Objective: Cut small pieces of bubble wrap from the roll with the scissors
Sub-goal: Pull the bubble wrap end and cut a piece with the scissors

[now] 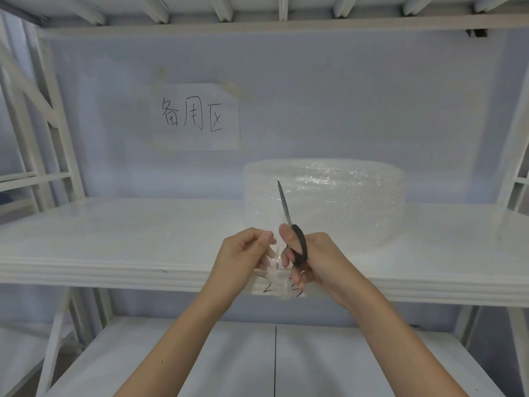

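A wide, squat roll of clear bubble wrap (337,202) lies flat on its end on the white shelf board (114,239), toward the right, close to the back wall. Its glossy sides catch the light. A loose transparent strip of bubble wrap (276,270) runs from the roll's left side forward over the shelf's front edge, where its end hangs down; dark marks show through it there. A pair of scissors with slim metal blades and black loop handles (289,222) stands nearly upright in front of the roll, blades closed together, tips pointing up and slightly left, just right of the strip.
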A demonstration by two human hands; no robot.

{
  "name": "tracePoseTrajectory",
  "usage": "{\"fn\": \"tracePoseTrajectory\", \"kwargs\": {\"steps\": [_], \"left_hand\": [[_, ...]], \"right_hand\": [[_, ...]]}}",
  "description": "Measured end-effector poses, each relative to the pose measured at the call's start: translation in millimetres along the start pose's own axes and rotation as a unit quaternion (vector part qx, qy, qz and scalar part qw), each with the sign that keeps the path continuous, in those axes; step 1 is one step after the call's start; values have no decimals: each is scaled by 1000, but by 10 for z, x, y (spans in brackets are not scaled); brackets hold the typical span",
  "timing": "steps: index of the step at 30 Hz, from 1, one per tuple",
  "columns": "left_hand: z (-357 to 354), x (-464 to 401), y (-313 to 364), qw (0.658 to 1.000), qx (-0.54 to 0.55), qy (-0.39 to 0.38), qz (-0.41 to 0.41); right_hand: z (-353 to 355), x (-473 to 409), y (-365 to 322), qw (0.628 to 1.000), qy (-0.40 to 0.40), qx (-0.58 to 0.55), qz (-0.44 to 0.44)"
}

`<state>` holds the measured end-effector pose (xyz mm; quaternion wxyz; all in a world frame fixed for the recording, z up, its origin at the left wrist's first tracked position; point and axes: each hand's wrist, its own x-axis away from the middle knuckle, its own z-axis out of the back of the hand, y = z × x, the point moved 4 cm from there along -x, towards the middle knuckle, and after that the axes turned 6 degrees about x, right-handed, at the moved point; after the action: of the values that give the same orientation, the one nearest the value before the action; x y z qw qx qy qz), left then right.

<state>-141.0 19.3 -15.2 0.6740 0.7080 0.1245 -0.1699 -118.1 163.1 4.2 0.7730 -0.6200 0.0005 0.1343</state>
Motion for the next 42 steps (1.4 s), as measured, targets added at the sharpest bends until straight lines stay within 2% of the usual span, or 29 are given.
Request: {"fn": "tracePoseTrajectory", "kwargs": {"steps": [5, 12, 17, 26, 30, 36, 42], "left_hand": [[185, -81, 56, 998, 30, 57, -4], [212, -70, 5, 996, 62, 67, 6], [138, -55, -3, 995, 78, 55, 13], [-46, -75, 36, 996, 76, 31, 22], [-98, -72, 41, 998, 63, 22, 21], [-108, -64, 85, 998, 58, 19, 15], [-30, -55, 140, 999, 42, 15, 2]], "right_hand": [[-27, 119, -182, 997, 38, 51, 40], [257, 205, -244, 991, 119, 52, 42], [794, 340, -59, 976, 195, 94, 4], [1451, 519, 152, 946, 286, 134, -74], [1601, 506, 224, 916, 314, 221, -119], [1728, 333, 335, 876, 266, 340, -215], [1578, 164, 200, 792, 168, 499, -309]]}}
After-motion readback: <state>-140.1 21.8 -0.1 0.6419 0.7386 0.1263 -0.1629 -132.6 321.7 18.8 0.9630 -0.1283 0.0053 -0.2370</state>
